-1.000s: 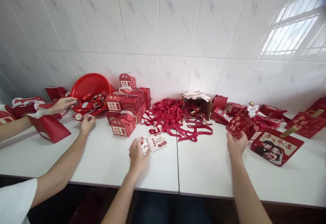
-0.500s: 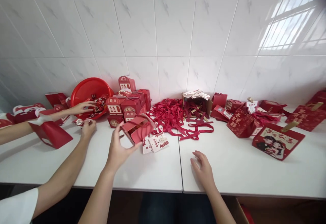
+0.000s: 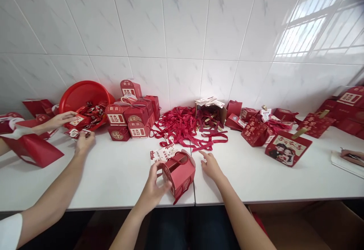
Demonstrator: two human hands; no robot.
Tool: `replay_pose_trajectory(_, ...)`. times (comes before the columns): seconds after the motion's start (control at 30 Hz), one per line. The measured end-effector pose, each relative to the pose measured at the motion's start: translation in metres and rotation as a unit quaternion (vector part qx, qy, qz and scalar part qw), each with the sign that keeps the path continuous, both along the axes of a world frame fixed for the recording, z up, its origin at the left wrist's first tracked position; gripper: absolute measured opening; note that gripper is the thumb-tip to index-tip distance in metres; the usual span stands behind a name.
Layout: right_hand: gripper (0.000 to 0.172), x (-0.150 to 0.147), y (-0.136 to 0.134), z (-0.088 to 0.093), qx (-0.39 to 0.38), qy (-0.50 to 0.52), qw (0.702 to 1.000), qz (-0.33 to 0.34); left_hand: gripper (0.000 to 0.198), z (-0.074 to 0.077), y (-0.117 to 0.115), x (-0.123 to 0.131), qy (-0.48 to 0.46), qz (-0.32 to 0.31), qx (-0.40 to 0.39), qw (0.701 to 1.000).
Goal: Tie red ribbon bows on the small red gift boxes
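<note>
A red cardboard gift box (image 3: 182, 178) with a twisted cord handle on top sits at the near middle of the table. My left hand (image 3: 155, 187) grips its left side, fingers behind and thumb in front. A dark red ribbon hangs on the box's near side. My right hand (image 3: 212, 164) is empty, index finger stretched towards the pile of red ribbons (image 3: 182, 123). Printed white cards (image 3: 163, 152) lie just behind the gift box, partly covered by it.
Stacked red gift boxes (image 3: 136, 113) stand at the back left. A co-worker's hands (image 3: 85, 142) handle small packets beside a red basin (image 3: 65, 100) of wrapped sweets. An open carton (image 3: 224, 115) and red bags (image 3: 287, 149) are at the right.
My left hand has brought the gift box rightwards and nearer to me, now more upright. My right hand has moved forward towards the ribbons. The view has swung right.
</note>
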State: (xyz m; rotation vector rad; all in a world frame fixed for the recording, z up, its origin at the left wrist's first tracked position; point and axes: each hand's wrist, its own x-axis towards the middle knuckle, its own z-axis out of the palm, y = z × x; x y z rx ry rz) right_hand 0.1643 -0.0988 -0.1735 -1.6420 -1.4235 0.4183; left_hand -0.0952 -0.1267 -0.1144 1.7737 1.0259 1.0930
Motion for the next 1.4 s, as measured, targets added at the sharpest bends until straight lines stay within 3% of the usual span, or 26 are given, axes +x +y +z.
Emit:
replay_pose_trajectory(0.07,0.042,0.002,0.023,0.006,-0.016,-0.005,1.0,-0.007,0.044,0.007,0.006,0.003,-0.025,0.04,0.006,0.999)
replay_pose_trajectory(0.13,0.03,0.002,0.04,0.01,-0.028,-0.003,0.999,-0.021,0.045,0.013,0.013,0.007,-0.037,0.069,-0.001,0.997)
replay_pose_trajectory(0.23,0.019,0.001,0.05,0.012,-0.027,0.017,0.999,-0.042,0.044,0.017,0.021,0.011,-0.031,0.046,-0.021,0.998)
replay_pose_trajectory(0.4,0.023,0.007,0.038,0.027,0.056,0.093,0.989,-0.099,0.054,0.01,0.026,0.007,-0.014,0.001,-0.056,0.998)
replay_pose_trajectory(0.53,0.03,0.02,0.008,0.064,0.183,0.177,0.953,-0.162,0.063,0.003,0.029,0.001,0.023,-0.024,-0.104,0.994)
replay_pose_trajectory(0.63,0.026,0.031,-0.034,0.101,0.284,0.243,0.902,-0.215,0.058,0.0,0.03,-0.006,0.117,-0.003,-0.071,0.991)
replay_pose_trajectory(0.67,0.021,0.033,-0.051,0.113,0.333,0.274,0.87,-0.238,0.056,0.0,0.03,-0.009,0.145,0.013,-0.054,0.988)
replay_pose_trajectory(0.73,0.005,0.033,-0.088,0.135,0.485,0.418,0.741,-0.201,0.053,-0.001,0.029,-0.015,0.172,0.05,-0.032,0.983)
replay_pose_trajectory(0.77,0.001,0.03,-0.105,0.143,0.517,0.453,0.705,-0.172,0.05,-0.001,0.028,-0.017,0.174,0.067,-0.026,0.982)
replay_pose_trajectory(0.8,0.006,0.026,-0.121,0.148,0.534,0.465,0.689,-0.156,0.047,0.0,0.026,-0.019,0.171,0.08,-0.015,0.982)
replay_pose_trajectory(0.9,0.008,0.003,-0.151,0.15,0.447,0.51,0.733,-0.061,0.043,0.001,0.019,-0.02,0.108,0.06,0.042,0.991)
replay_pose_trajectory(0.97,0.007,-0.019,-0.156,0.139,0.308,0.539,0.781,0.076,0.043,0.001,0.012,-0.016,0.055,-0.005,0.093,0.994)
replay_pose_trajectory(1.03,0.014,-0.043,-0.153,0.122,0.153,0.547,0.795,0.213,0.04,0.001,0.005,-0.01,0.053,-0.052,0.148,0.986)
replay_pose_trajectory(1.07,0.016,-0.054,-0.15,0.114,0.089,0.547,0.794,0.249,0.04,0.001,0.001,-0.006,0.071,-0.053,0.175,0.981)
replay_pose_trajectory(1.13,0.016,-0.073,-0.142,0.096,0.025,0.539,0.81,0.229,0.043,0.001,-0.01,0.004,0.127,-0.023,0.221,0.967)
replay_pose_trajectory(1.23,0.018,-0.089,-0.131,0.075,-0.003,0.54,0.824,0.17,0.047,0.005,-0.026,0.017,0.201,0.016,0.261,0.944)
replay_pose_trajectory(1.4,0.019,-0.08,-0.12,0.059,0.024,0.598,0.791,0.124,0.049,0.025,-0.036,0.02,0.258,-0.076,0.335,0.903)
